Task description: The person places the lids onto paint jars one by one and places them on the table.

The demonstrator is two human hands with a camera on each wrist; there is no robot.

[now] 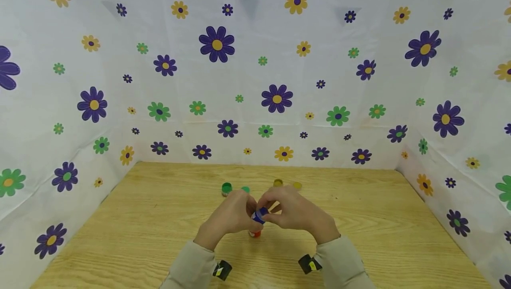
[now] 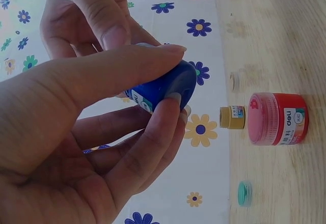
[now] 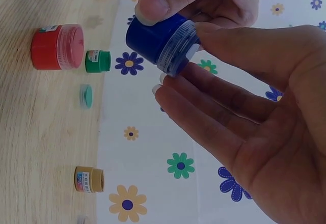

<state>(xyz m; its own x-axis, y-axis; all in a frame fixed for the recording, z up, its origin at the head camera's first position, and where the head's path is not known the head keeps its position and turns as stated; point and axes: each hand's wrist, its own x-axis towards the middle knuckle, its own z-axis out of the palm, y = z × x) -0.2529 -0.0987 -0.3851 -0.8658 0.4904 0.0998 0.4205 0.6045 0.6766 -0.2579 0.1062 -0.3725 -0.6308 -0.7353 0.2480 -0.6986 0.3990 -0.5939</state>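
A small blue paint jar (image 1: 260,215) is held above the table between both hands. My left hand (image 1: 231,213) grips the jar's blue body (image 3: 150,38), thumb on one side and fingers on the other. At the other end, my right hand (image 1: 297,209) pinches the clear ridged lid (image 3: 178,48) between thumb and fingers. The lid sits on the jar, which is tilted. Below the hands stands a red paint jar (image 2: 290,119) with its clear lid on, partly hidden in the head view.
Farther back stand a lidless green jar (image 1: 226,188) and a lidless ochre-yellow jar (image 1: 277,183). A green lid (image 1: 245,189) and a yellow lid (image 1: 297,185) lie beside them. The wooden table (image 1: 159,218) is enclosed by a flower-printed cloth (image 1: 247,76) at the back and sides.
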